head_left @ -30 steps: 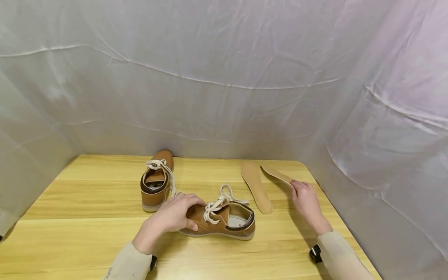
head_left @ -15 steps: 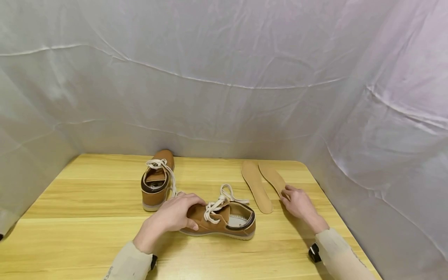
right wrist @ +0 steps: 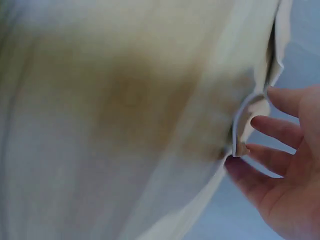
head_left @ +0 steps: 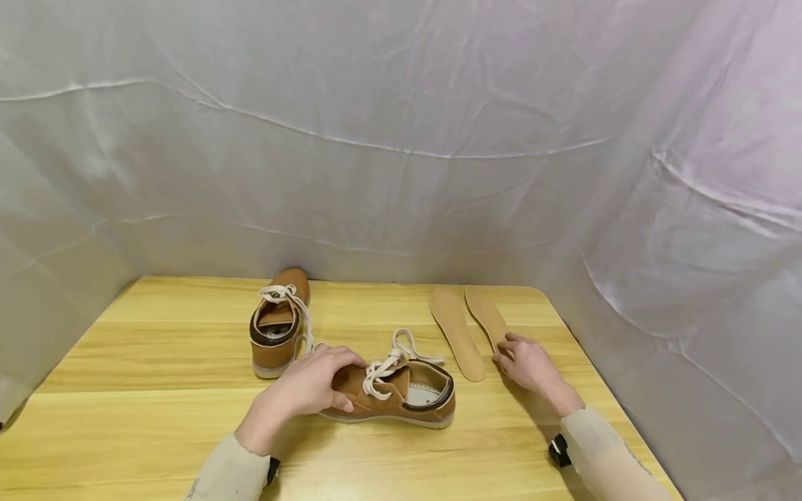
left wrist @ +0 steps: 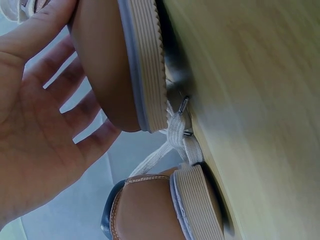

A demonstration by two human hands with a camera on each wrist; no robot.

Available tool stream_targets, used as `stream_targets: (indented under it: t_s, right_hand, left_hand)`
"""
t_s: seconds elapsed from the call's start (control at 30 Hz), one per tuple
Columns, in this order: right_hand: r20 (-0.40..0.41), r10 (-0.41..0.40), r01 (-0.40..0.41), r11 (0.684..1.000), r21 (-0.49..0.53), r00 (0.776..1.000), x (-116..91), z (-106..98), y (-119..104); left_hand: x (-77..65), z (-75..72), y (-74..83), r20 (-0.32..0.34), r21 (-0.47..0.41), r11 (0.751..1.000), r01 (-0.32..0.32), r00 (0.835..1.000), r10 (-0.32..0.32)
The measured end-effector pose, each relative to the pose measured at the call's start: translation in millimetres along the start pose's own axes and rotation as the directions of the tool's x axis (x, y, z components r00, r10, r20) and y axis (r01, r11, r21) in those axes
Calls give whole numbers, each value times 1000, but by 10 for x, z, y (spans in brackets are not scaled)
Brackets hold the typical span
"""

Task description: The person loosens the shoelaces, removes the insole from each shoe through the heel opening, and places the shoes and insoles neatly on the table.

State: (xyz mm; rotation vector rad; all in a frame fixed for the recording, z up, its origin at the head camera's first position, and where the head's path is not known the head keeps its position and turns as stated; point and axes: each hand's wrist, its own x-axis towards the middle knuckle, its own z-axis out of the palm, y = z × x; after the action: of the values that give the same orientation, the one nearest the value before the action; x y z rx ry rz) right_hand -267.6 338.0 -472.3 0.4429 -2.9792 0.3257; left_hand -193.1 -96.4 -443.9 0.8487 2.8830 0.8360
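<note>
A brown lace-up shoe (head_left: 432, 410) with cream laces lies crosswise near me, its toe to the left. My left hand (head_left: 310, 383) grips that toe, thumb on the near side and fingers over the far side. In the left wrist view the toe (left wrist: 100, 65) sits beside the thumb and spread fingers. On the right a tan insole (head_left: 485, 309) lies flat, its heel end partly covered by my right hand (head_left: 529, 362). The right wrist view has the fingertips and thumb around the insole's curved end (right wrist: 241, 120). Left of it lies a second insole (head_left: 457, 334).
The other brown shoe (head_left: 272, 355) stands at the back left, toe toward the grey curtain (head_left: 376, 195). Its laces trail toward my left hand. The wooden table (head_left: 156, 445) ends at the curtain behind and on the right.
The right hand has lowered the raised insole flat beside the other one, then shifted its heel end slightly left. My left hand and the near shoe have stayed in place.
</note>
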Motion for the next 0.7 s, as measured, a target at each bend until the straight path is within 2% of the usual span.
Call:
stream_targets:
  t_s: [0.17,0.23,0.3,0.4,0.53,0.63,0.7]
  right_hand:
    - [-119,-12,25,994,110,993,-12,-150,-125]
    - [-159,-14,44,981,188,987,-4,-209,-228]
    - [-172,-44,91,956,279,984,14,-249,-360]
    - [-149,-111,163,900,404,983,42,-266,-580]
    - [-78,-208,217,823,525,975,69,-228,-853]
    - [-16,-298,249,769,588,955,95,-183,-1017]
    - [27,-360,269,743,613,932,119,-156,-1105]
  left_hand:
    - [-57,25,53,-28,-16,1000,13,1000,-13]
    - [-92,50,101,-65,-31,998,55,996,-57]
    - [-134,79,168,-109,-79,991,106,987,-114]
    - [-191,130,312,-166,-218,960,179,962,-217]
    - [-262,200,536,-212,-401,887,231,918,-335]
    - [-307,254,682,-225,-450,856,256,895,-386]
    - [-328,294,767,-220,-468,844,264,890,-400]
